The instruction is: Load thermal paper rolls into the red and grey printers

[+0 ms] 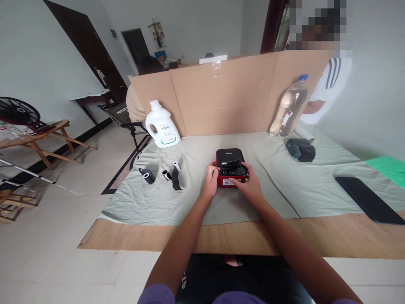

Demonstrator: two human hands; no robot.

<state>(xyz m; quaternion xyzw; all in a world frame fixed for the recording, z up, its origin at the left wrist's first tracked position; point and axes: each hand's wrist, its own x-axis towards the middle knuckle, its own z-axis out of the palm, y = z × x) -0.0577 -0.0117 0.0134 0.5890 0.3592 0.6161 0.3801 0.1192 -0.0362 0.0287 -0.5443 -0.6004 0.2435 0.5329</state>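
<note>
Red-black device (230, 155) is sitting on cloth (196, 207) | left hand (211, 179) is clasping its left side | right hand (252, 185) is clasping its right, thumb touching front label (226, 182) | white jug (163, 126) is standing behind-left

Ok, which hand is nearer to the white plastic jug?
Left. The left hand, at the left side of the red-and-black device, is right of the jug; the right hand, at the device's right side, is farther right.

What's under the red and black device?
The device appears to rest on the pale green cloth, which shows around it. Whatever lies directly beneath its base is covered. The left hand and right hand also hide parts of its sides.
</note>
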